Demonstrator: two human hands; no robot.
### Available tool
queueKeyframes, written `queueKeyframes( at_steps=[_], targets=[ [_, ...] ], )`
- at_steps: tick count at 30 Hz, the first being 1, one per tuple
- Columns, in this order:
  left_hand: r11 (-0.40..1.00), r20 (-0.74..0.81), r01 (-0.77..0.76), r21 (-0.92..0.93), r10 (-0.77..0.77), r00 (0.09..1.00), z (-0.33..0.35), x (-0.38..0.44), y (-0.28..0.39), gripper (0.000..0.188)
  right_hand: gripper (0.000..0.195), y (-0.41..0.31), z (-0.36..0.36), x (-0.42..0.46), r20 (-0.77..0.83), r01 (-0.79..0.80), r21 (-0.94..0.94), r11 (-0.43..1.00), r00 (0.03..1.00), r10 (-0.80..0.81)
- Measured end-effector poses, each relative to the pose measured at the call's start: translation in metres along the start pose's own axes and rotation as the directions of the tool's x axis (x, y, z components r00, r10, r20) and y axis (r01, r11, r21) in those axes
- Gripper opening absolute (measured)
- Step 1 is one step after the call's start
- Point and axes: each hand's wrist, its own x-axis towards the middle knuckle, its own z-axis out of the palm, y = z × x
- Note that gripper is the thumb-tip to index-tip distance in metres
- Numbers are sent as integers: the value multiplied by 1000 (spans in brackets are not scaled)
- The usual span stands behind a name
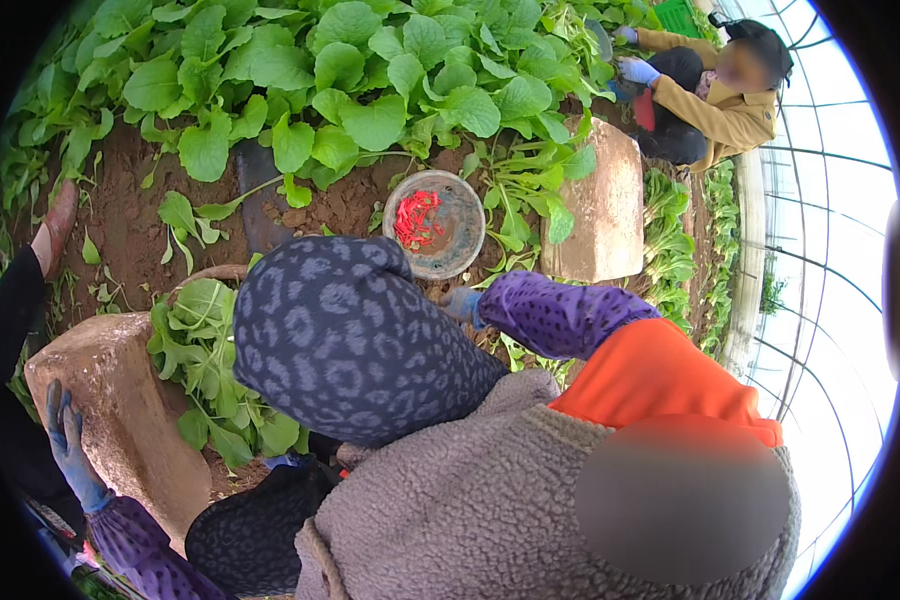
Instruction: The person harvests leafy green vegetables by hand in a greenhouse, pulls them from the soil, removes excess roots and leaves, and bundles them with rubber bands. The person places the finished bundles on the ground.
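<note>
My left hand (71, 450), in a blue work glove, rests with its fingers extended against a worn tan block (112, 375). A bunch of leafy greens (225, 367) lies between that block and my patterned knee. My right hand (463, 304), also gloved, is beside that knee, just below a round, dirty basin (474, 225) holding a pile of small red strips (418, 219). The knee partly hides its fingers, so whether they hold anything cannot be told.
Dense leafy greens (345, 75) grow along the top; loose leaves lie on brown soil (120, 195). Another tan block (604, 202) stands right of the basin. A co-worker (720, 97) in gloves crouches near a green crate (676, 19). Another person's shoe (61, 221) is at left.
</note>
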Motion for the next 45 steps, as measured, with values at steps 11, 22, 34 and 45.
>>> queueKeyframes(
  at_steps=[11, 22, 34, 45],
  targets=[
    [979, -111, 90, 182, -71, 991, 4, -35, 20, 43, 99, 44, -170, 16, -738, -599, -475, 644, 670, 80],
    [928, -84, 57, 369, -27, 996, 8, -50, 34, 42, 63, 114, -234, 63, -636, -533, -652, 539, 771, -7],
    [929, 14, 0, 371, -6, 1000, 32, -69, 60, 39, 46, 134, -242, 60, -516, -457, -677, 578, 854, 71],
    [949, 130, -11, 316, -32, 991, 19, -89, 40, 45, 49, 91, -261, 38, -495, -398, -610, 685, 867, 63]
  ],
)
